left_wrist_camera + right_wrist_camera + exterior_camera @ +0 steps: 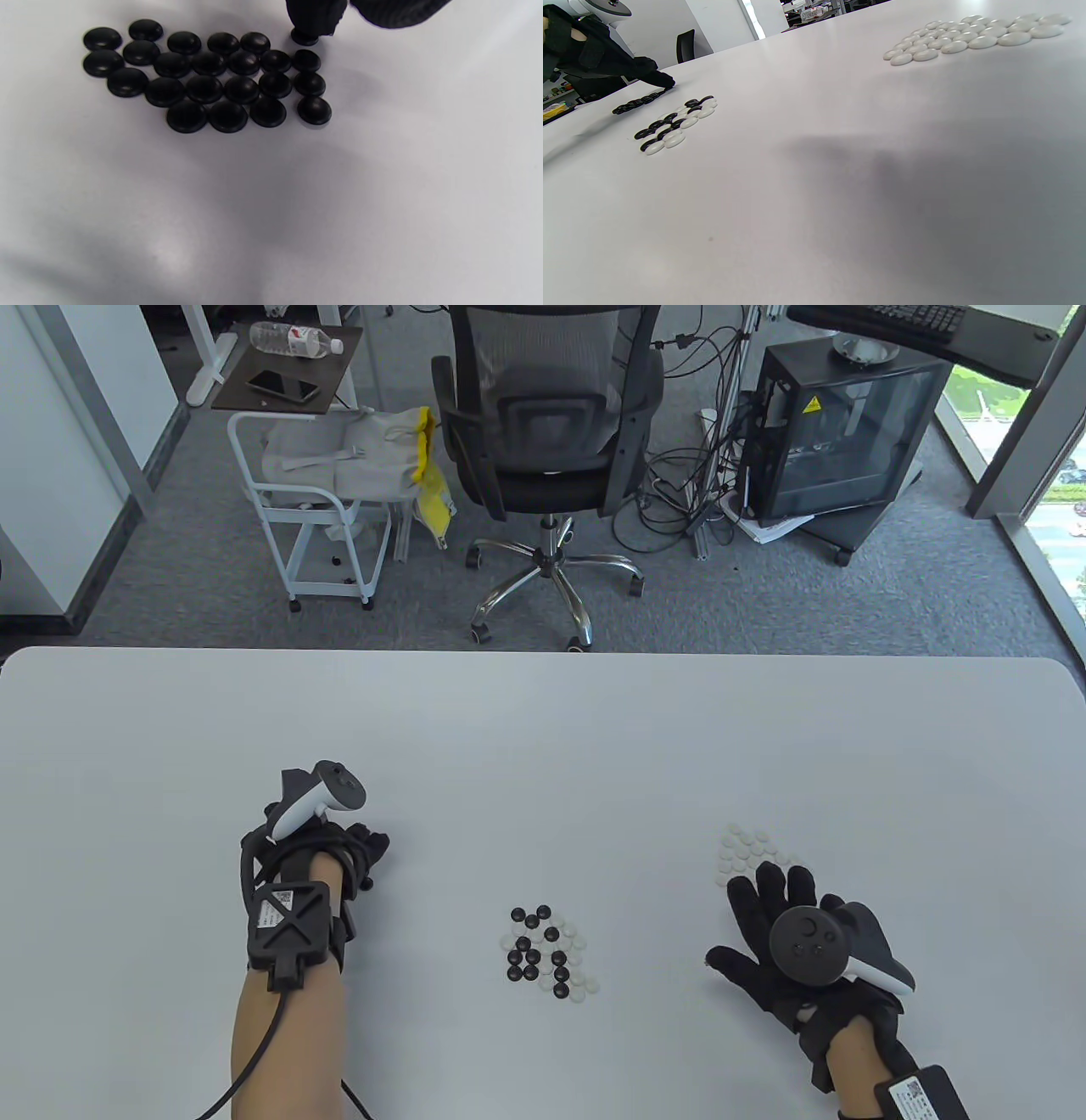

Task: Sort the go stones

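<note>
Go stones (547, 954) mixed between left hand (318, 848) and right hand (776, 933)

No legible text or labels.

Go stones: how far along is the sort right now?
Done so far: a black pile sits under the left hand, and a white pile lies by the right hand. In hand: a left fingertip rests on one black stone at that pile's edge; the right hand is spread flat, holding nothing. Left: the mixed cluster mid-table.
</note>
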### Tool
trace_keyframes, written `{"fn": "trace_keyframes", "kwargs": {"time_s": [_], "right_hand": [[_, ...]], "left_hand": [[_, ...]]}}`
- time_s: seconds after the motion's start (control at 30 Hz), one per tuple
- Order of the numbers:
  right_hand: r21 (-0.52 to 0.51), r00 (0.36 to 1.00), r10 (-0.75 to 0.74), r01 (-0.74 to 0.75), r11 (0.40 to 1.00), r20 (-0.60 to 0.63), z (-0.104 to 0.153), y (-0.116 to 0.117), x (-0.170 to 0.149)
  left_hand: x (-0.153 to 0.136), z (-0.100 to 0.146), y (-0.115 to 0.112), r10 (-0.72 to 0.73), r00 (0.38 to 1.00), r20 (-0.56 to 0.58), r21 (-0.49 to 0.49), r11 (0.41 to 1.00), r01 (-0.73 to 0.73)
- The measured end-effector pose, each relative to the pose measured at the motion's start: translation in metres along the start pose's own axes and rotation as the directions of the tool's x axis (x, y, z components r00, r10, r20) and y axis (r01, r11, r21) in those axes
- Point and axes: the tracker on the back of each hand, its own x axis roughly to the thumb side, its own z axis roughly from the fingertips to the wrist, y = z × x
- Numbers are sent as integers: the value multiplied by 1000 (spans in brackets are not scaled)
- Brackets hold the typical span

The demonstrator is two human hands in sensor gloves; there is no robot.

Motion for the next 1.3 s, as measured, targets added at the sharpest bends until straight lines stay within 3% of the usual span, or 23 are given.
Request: {"fn": "trace_keyframes", "kwargs": {"time_s": [0.5, 0.73, 0.93, 1.1, 1.3], "right_hand": [[-6, 1000, -2, 2, 1000, 0, 0, -1, 1], [-2, 1000, 0, 0, 1000, -2, 0, -1, 1], [3, 1000, 4, -4, 1000, -3, 0, 0, 2], [3, 1000, 3, -2, 1000, -3, 0, -1, 2], [1, 1000, -1, 1, 1000, -3, 0, -1, 2]], "left_hand": [[-7, 9, 2, -6, 1000, 15, -4, 1000, 6], [26, 31, 4, -125, 981, 147, 26, 992, 123], [87, 58, -21, -354, 875, 331, 58, 933, 355], [129, 70, -51, -406, 775, 484, 58, 899, 434], [151, 71, -75, -432, 706, 561, 53, 870, 491]]}}
